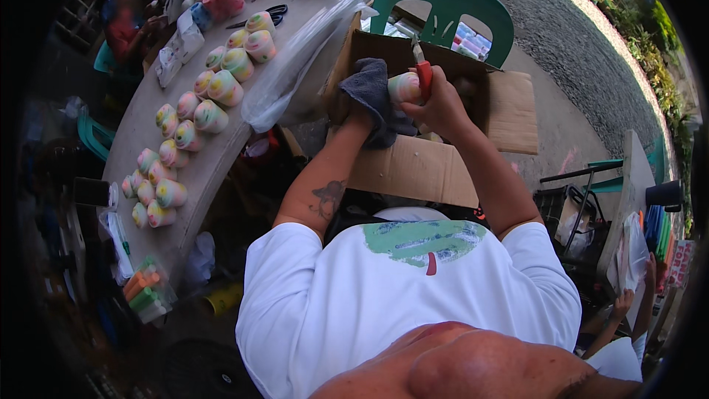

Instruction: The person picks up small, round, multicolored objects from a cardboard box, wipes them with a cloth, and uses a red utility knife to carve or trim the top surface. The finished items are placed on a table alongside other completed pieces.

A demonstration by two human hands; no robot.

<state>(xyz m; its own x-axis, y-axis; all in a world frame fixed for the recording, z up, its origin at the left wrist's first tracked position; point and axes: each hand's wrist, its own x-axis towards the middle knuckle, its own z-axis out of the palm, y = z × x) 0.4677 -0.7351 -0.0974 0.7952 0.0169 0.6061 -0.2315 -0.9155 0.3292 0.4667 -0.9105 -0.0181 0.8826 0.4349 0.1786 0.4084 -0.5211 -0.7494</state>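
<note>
My right hand [437, 100] grips a red-handled tool [424, 74] with a pale metal tip pointing up. Its thumb lies beside a pastel-swirled cylinder [404, 87], perhaps a candle. My left hand [353, 114] is wrapped in a dark grey cloth [373, 89] just left of that cylinder; its fingers are hidden, and which hand supports the cylinder I cannot tell. Both hands are over an open cardboard box [413, 166], whose inside is mostly in shadow.
Several similar cylinders [224, 89], scissors [273, 13] and clear plastic [310, 52] lie on a curved table [133, 140]. A green chair [487, 11] stands behind the box. A person [125, 26] sits at left; another person's hands [620, 303] hold plastic at lower right.
</note>
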